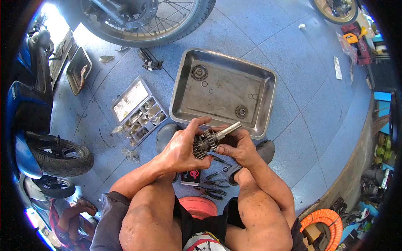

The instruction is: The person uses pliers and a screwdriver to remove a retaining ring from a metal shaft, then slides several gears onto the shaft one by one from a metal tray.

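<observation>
A gear shaft (205, 142) with several toothed gears and a bare metal end is held over my lap, tilted up to the right. My left hand (183, 147) is wrapped round its geared end, thumb and fingers on either side. My right hand (238, 146) grips it near the bare end, with the thumb against the gears. Just beyond my hands is a metal tray (228, 55). In it lie a larger gear (199, 72) at the far left, a smaller gear (241, 111) near the front right, and several thin rings (204, 84).
Left of the tray, a plastic compartment box (133, 102) stands with its lid up, holding small bagged parts. Several pliers (212, 192) and a small black box (190, 177) lie between my feet. A motorcycle wheel (201, 21) stands ahead. Another person (71, 221) sits at lower left.
</observation>
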A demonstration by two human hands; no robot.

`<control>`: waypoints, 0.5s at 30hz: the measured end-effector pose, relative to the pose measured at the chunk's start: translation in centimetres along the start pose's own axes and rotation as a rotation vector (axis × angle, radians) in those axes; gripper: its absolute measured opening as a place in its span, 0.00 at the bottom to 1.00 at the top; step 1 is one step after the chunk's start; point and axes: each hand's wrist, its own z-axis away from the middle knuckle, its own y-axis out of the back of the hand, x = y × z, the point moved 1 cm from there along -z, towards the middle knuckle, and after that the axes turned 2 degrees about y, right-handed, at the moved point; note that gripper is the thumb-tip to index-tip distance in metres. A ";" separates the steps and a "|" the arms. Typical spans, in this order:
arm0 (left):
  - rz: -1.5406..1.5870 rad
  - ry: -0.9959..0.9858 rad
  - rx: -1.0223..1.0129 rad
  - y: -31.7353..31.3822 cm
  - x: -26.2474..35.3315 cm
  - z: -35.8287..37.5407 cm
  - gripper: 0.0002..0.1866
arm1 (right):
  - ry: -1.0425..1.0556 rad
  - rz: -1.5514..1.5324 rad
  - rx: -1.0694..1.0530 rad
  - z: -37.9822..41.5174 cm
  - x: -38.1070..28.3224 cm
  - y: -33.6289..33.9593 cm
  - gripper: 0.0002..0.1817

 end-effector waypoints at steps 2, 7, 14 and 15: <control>0.003 -0.009 0.003 0.1 0.1 -0.1 0.47 | 0.012 0.002 0.008 0.0 -0.1 -0.1 0.27; -0.076 -0.030 0.076 -0.3 -0.4 -0.3 0.38 | 0.010 0.039 0.065 0.3 -0.2 -0.2 0.26; -0.196 0.095 -0.037 0.0 0.0 -0.5 0.23 | 0.010 0.047 0.087 0.5 0.1 -0.4 0.23; -0.200 0.053 0.001 -0.2 -0.4 -0.5 0.23 | 0.021 0.041 0.082 0.4 0.3 -0.2 0.22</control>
